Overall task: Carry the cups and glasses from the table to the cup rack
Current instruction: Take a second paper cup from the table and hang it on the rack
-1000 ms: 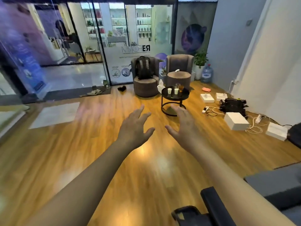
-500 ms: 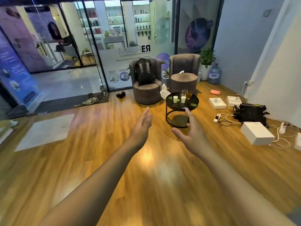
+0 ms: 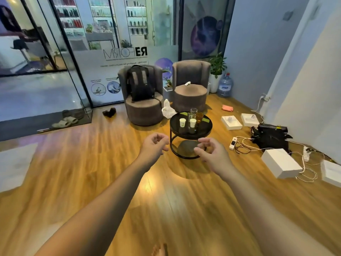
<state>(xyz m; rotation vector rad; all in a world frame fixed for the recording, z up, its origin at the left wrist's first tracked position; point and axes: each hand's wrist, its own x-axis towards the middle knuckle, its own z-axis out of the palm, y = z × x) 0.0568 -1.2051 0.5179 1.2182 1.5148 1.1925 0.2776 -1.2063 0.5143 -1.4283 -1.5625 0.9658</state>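
Both hands reach forward over the wooden floor (image 3: 77, 174), empty: the left hand (image 3: 154, 146) and the right hand (image 3: 212, 153) each have fingers loosely curled, gripping nothing. Beyond them stands the round black worktop (image 3: 204, 130), its lower shelf partly hidden behind the hands. On it sit two white paper cups (image 3: 187, 122), a clear glass (image 3: 193, 113) and an amber glass (image 3: 199, 116) bunched close together, so edges overlap and the count of glasses is hard to make out. A bare foot (image 3: 160, 250) is cut off at the bottom edge.
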